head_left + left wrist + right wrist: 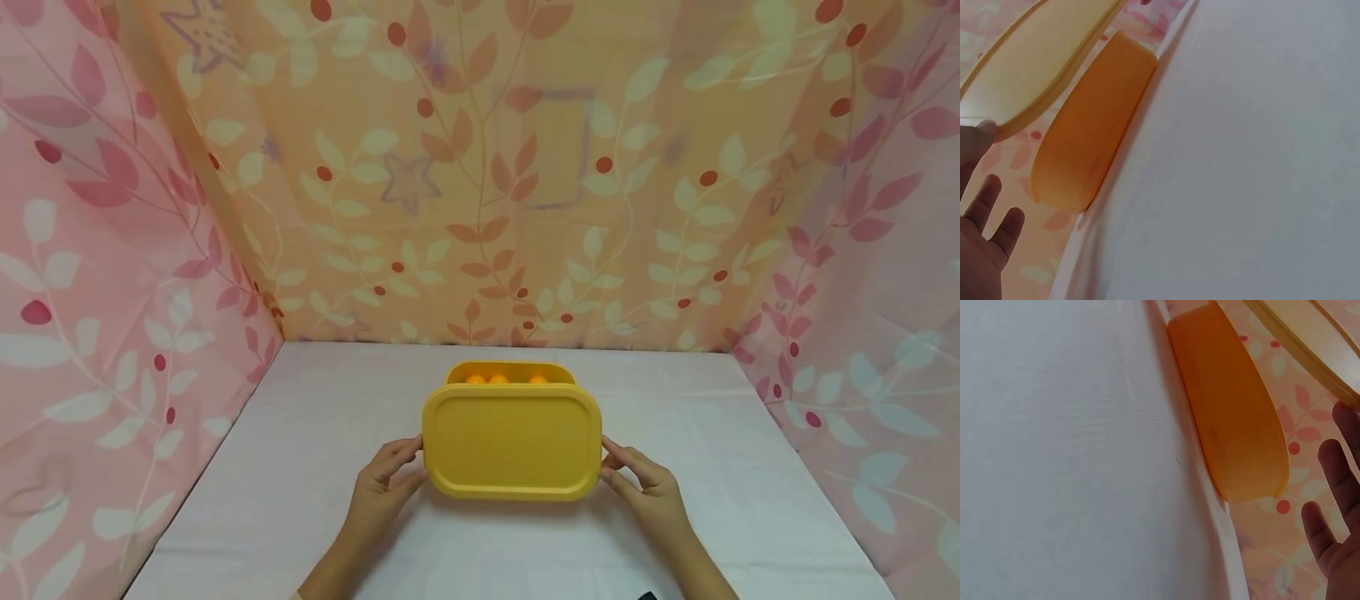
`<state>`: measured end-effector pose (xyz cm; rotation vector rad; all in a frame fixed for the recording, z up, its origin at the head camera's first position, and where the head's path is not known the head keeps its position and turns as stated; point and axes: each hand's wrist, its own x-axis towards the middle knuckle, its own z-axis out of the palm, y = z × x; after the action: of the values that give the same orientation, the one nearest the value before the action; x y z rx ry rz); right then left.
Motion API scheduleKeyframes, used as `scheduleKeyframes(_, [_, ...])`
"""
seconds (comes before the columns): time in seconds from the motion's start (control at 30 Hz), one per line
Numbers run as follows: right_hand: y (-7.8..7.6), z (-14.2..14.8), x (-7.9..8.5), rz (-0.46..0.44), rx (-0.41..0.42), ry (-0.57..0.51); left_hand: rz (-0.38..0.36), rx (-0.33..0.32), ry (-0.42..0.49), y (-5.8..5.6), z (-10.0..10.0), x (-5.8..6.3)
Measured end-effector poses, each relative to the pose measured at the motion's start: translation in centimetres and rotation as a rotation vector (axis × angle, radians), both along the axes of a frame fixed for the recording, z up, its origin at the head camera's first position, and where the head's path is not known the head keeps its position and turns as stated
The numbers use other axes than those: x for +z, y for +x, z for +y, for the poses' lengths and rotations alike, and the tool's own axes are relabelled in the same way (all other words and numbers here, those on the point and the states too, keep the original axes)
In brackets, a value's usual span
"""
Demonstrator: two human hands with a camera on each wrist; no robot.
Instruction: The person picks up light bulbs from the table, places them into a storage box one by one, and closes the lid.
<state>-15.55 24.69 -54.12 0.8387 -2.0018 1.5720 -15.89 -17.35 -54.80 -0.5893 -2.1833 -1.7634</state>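
A yellow rectangular lid (513,442) with rounded corners is held up between both hands. My left hand (386,483) pinches its left end, and my right hand (648,483) pinches the right end. Behind and below the lid, an orange-yellow box (517,368) stands on the table with its top uncovered. Several small orange balls (498,379) show inside it; the lid hides the rest of the box in the head view. Both wrist views show a gap between the raised lid (1041,56) and the box (1229,406).
The box stands on a white cloth-covered table (315,417). Patterned curtains (480,167) hang behind the table and along both sides. A small dark object (647,596) shows at the bottom edge near the right forearm.
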Motion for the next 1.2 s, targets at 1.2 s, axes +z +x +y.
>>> scheduleKeyframes(1.2, [-1.5,1.7,2.3,-0.002,-0.008,0.247,0.075,-0.125,-0.272,-2.9,-1.4,2.6])
